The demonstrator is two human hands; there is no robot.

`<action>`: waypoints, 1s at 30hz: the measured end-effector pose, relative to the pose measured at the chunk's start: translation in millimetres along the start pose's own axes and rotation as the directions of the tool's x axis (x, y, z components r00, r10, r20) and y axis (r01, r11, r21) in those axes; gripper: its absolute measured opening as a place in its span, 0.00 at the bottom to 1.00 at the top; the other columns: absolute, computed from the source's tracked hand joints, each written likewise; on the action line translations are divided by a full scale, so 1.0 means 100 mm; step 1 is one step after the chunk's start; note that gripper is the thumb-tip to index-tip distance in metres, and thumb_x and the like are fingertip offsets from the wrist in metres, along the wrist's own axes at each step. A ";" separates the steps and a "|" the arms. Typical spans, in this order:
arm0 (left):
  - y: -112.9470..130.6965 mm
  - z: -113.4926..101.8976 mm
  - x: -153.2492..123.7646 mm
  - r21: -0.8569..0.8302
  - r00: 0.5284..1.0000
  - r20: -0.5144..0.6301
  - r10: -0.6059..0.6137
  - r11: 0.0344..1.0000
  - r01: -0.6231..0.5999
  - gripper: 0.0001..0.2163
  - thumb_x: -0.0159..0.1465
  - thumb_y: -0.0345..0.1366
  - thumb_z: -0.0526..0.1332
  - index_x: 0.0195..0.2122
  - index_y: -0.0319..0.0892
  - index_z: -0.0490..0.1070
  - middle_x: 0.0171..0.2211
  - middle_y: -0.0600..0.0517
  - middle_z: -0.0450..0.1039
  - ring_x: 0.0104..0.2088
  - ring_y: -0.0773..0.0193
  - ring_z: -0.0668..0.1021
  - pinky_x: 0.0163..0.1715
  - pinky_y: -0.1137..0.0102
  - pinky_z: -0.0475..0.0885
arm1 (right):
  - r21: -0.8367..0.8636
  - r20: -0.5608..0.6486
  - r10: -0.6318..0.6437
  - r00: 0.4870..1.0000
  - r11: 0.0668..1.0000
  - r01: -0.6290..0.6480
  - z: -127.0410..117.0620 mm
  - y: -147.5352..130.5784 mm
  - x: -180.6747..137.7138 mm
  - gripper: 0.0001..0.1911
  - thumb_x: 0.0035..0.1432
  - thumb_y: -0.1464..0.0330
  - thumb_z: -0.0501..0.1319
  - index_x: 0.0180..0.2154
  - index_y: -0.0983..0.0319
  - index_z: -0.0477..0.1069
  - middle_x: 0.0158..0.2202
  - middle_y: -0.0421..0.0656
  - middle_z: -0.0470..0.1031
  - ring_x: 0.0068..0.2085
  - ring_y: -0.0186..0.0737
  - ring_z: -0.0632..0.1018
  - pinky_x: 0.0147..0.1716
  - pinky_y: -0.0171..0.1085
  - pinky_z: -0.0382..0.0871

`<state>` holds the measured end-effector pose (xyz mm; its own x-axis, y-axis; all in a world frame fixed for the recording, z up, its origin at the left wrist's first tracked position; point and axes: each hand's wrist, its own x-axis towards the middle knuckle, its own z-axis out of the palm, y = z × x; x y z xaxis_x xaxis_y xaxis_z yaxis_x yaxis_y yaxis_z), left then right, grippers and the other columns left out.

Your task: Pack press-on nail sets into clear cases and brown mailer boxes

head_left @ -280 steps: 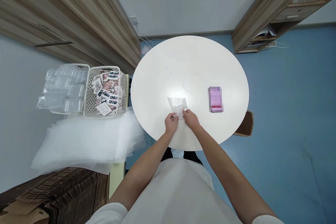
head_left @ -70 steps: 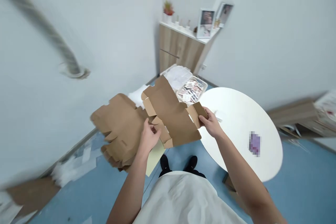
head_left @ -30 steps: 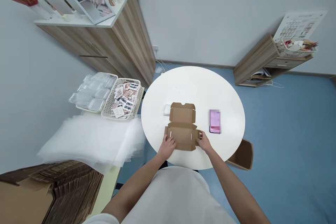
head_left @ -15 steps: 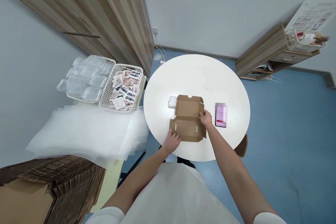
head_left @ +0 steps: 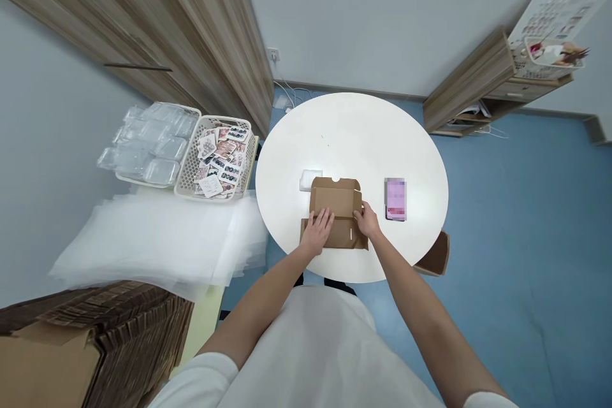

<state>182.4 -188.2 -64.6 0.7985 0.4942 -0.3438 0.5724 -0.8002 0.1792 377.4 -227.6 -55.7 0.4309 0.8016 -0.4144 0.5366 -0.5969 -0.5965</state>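
A brown cardboard mailer box (head_left: pixel 337 199), unfolded with its lid panel away from me, lies on the round white table (head_left: pixel 363 131). My left hand (head_left: pixel 318 231) rests on its left half near the middle crease, fingers stretched out over the cardboard. At the box's right edge, my right hand (head_left: pixel 366 219) pinches the side flap between thumb and fingers. A small white wrapped packet (head_left: pixel 310 180) lies just beyond the box's left corner, partly covered by it. To the right of my right hand lies a phone (head_left: pixel 396 199) with a pink screen.
On the left stand a basket of clear plastic cases (head_left: pixel 153 140) and a basket of printed cards (head_left: pixel 220 159). Translucent sheets (head_left: pixel 162 239) lie nearer, above stacked flat cardboard (head_left: pixel 138 344). A wooden cabinet (head_left: pixel 215 32) and a low shelf (head_left: pixel 471 86) stand by the wall.
My left hand has moved from the near left edge forward onto the middle of the box. The near panel's front edge is now folded up. My right hand stays at the right side.
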 end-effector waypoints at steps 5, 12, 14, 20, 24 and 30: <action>-0.05 0.03 0.03 -0.008 1.000 0.014 0.023 1.000 -0.023 0.50 0.43 0.31 0.63 0.62 0.33 0.31 0.63 0.40 0.33 0.62 0.49 0.34 0.57 0.50 0.30 | -0.441 0.063 -0.353 0.934 0.829 0.343 0.09 0.00 -0.21 0.53 0.44 0.50 0.57 0.61 0.70 0.34 0.62 0.57 0.45 0.61 0.54 0.49 0.55 0.51 0.47; -0.02 0.00 -0.10 -0.060 1.000 -0.014 0.007 0.998 -0.008 0.50 0.43 0.38 0.65 0.62 0.36 0.34 0.63 0.41 0.35 0.62 0.50 0.34 0.57 0.50 0.31 | -0.648 0.407 -0.463 0.788 0.462 0.606 0.40 -0.04 -0.34 0.65 0.30 0.49 0.66 0.62 0.67 0.34 0.63 0.59 0.36 0.62 0.57 0.38 0.56 0.57 0.30; 0.00 0.02 -0.25 -0.133 0.994 -0.064 -0.089 0.988 0.080 0.49 0.45 0.44 0.64 0.63 0.38 0.35 0.63 0.42 0.33 0.62 0.48 0.34 0.57 0.49 0.33 | -0.663 0.389 -0.467 0.794 0.456 0.594 0.42 -0.05 -0.33 0.64 0.31 0.50 0.66 0.62 0.68 0.33 0.63 0.59 0.37 0.62 0.57 0.39 0.56 0.58 0.30; -0.09 0.14 -0.68 -0.482 0.785 -0.010 -0.619 0.691 0.539 0.43 0.54 0.52 0.55 0.62 0.35 0.33 0.62 0.34 0.34 0.60 0.45 0.50 0.50 0.54 0.58 | -0.658 0.357 -0.471 0.807 0.487 0.575 0.46 -0.07 -0.37 0.64 0.31 0.54 0.68 0.62 0.66 0.34 0.63 0.59 0.39 0.62 0.58 0.42 0.56 0.58 0.33; -0.21 0.11 -0.63 -0.462 0.848 0.063 -0.527 0.737 0.493 0.39 0.51 0.46 0.59 0.61 0.44 0.42 0.63 0.38 0.35 0.58 0.43 0.56 0.47 0.54 0.62 | -0.650 0.346 -0.462 0.817 0.510 0.564 0.51 -0.07 -0.41 0.62 0.32 0.56 0.69 0.62 0.64 0.34 0.63 0.59 0.39 0.62 0.57 0.42 0.56 0.57 0.34; -0.26 0.11 -0.52 -0.450 0.886 0.103 -0.453 0.773 0.448 0.34 0.50 0.34 0.59 0.59 0.46 0.48 0.62 0.41 0.41 0.57 0.45 0.59 0.46 0.55 0.63 | -0.633 0.338 -0.453 0.825 0.539 0.555 0.54 -0.07 -0.43 0.60 0.34 0.57 0.68 0.62 0.64 0.35 0.63 0.58 0.39 0.62 0.57 0.42 0.57 0.57 0.34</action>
<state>123.6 -196.7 -61.4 0.4286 0.7653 -0.4803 0.8837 -0.2446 0.3990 315.8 -255.9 -71.4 -0.1323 0.9433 -0.3043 0.9880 0.1010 -0.1165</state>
